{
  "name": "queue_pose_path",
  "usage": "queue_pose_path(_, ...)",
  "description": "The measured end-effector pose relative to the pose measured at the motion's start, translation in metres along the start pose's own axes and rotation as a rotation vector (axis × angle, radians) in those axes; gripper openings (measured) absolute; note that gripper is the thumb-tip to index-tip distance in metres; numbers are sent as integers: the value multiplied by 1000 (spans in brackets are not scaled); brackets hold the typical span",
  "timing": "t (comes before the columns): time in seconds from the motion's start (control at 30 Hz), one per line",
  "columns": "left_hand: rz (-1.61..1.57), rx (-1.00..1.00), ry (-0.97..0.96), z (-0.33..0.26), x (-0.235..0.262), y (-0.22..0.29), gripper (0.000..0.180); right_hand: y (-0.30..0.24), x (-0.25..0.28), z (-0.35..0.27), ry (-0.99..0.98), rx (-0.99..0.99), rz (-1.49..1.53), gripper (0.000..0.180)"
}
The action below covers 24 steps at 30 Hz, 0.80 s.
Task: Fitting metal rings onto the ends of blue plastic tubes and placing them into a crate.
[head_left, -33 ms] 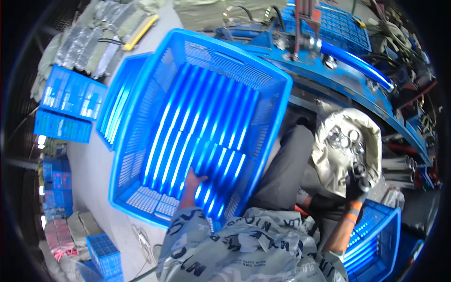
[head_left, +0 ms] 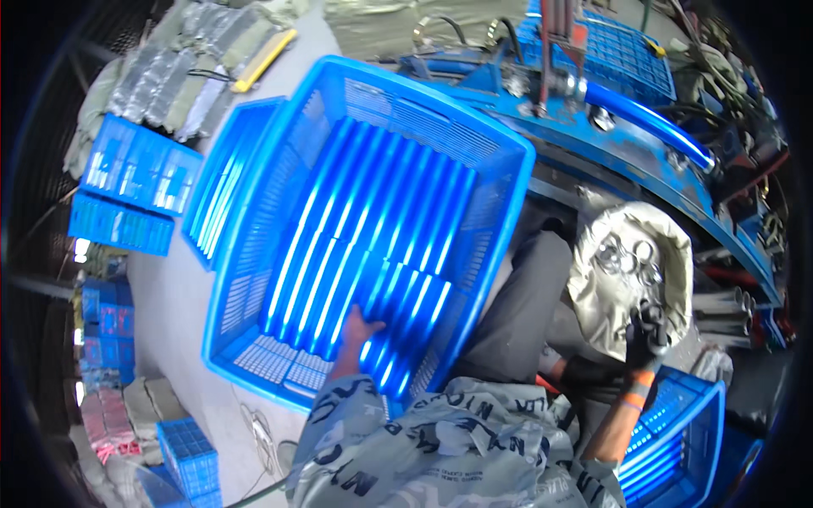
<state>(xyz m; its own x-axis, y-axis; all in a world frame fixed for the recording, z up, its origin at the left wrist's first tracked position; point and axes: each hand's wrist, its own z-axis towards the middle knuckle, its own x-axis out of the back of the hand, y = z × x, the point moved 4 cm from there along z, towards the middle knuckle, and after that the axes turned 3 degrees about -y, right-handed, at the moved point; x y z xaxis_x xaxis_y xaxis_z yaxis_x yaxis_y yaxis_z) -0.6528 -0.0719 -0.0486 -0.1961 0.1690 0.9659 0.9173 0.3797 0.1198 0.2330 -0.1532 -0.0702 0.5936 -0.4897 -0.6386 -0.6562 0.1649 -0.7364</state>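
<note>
The big blue plastic crate [head_left: 364, 229] fills the middle of the view, tilted up so its ribbed bottom faces the camera and its near rim sits just in front of the person's chest. It holds nothing, and its walls and floor are thin lattice and ribs, so it should be light but bulky. It looks stiff enough to keep its shape, a little springy at the long walls, and smooth enough to slip in a flat palm. The rolled rim and the corners look like the surest places to grip; the slotted walls would also take fingertips.

The left hand [head_left: 360, 326], bare, lies flat inside the crate with fingers spread against the ribbed floor near the near wall. It presses rather than closes on anything.

To the right, the right hand [head_left: 645, 334], in a dark glove with an orange cuff, is curled at the mouth of a pale cloth sack [head_left: 631, 271] holding shiny metal rings [head_left: 627, 254]. Whether it grips a ring or the sack's edge I cannot tell.

A smaller blue crate [head_left: 677, 432] sits near right, a second blue crate [head_left: 224, 178] lies behind the big one on the left, and a blue machine frame [head_left: 627, 110] curves across the far right.
</note>
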Motion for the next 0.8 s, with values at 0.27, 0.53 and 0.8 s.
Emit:
queue_pose_path(0.27, -260, -586, -156, -8, 102, 309, 84, -33, -150, -64, 7, -205, 70, 57)
queue_pose_path(0.53, -177, -1359, -264, -179, 264, 545, 67, -109, -195, -96, -323, 117, 46, 71)
queue_pose_path(0.8, -74, -1481, -214, -208, 268, 567, 68, -147, -191, -119, -345, 154, -50, 89)
